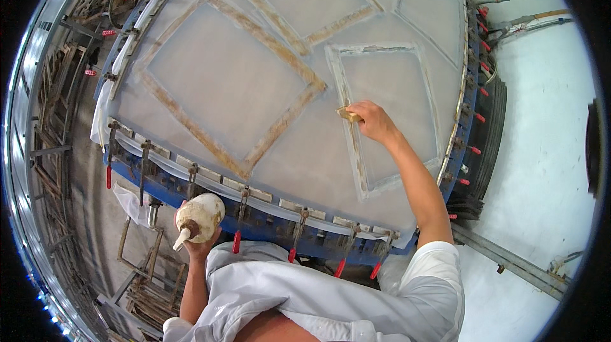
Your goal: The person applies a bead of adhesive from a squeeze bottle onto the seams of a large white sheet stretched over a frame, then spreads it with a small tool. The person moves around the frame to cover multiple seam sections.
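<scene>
Two grips, one side to work

Our right hand (375, 122) has its fingertips pinched together on a small tan block (347, 114). The block sits on the left side of a pale outline (363, 175), in the right half of the stretched sheet (305, 164), and seems to touch it. Our left hand (202, 250) is curled round a whitish squeeze bottle (205, 213), which hides most of the fingers; we cannot tell how hard they press. The bottle hangs just off the sheet's near edge, toward its near left corner, its nozzle (182, 237) pointed away. Farther out, a brown outline (261, 36) lies nearer the left edge, and red-handled clamps (237, 242) line the blue frame (167, 195).

We judge the step to be smoothing that left side; the next move would call for even pressure along it, with the nozzle clear of the sheet.
</scene>
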### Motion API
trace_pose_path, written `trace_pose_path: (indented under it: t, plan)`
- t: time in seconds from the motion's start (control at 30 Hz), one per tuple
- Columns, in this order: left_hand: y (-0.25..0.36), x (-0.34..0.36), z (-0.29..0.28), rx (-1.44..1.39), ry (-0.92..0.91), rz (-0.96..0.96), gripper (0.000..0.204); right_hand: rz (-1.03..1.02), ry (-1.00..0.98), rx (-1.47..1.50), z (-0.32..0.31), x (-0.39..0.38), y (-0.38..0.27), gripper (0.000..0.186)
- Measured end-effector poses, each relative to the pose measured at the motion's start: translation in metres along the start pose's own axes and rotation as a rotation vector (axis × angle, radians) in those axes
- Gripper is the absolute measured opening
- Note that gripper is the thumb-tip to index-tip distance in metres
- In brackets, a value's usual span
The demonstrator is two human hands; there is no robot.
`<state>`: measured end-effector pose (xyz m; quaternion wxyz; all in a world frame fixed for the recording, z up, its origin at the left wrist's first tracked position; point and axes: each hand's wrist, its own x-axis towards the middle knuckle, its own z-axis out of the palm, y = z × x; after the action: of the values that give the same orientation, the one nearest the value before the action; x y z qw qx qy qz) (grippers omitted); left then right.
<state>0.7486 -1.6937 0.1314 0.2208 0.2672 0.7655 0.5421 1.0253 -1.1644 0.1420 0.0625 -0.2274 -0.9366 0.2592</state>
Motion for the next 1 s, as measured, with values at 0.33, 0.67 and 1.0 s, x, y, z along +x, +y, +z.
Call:
trace_pose_path:
  t: [0.33, 0.67, 1.0]
  plan:
    - [-0.037, -0.011, -0.012, -0.054, 0.003, -0.074, 0.103, 0.023, 0.024, -0.088, 0.058, -0.163, -0.042, 0.052]
    - [-0.034, -0.013, -0.011, -0.098, 0.026, -0.113, 0.091, 0.351, 0.055, 0.186, -0.006, -0.073, -0.066, 0.028]
    - [-0.025, -0.004, -0.014, -0.046, 0.002, -0.114, 0.095, 0.139, 0.228, -0.08, 0.0, 0.075, 0.038, 0.03]
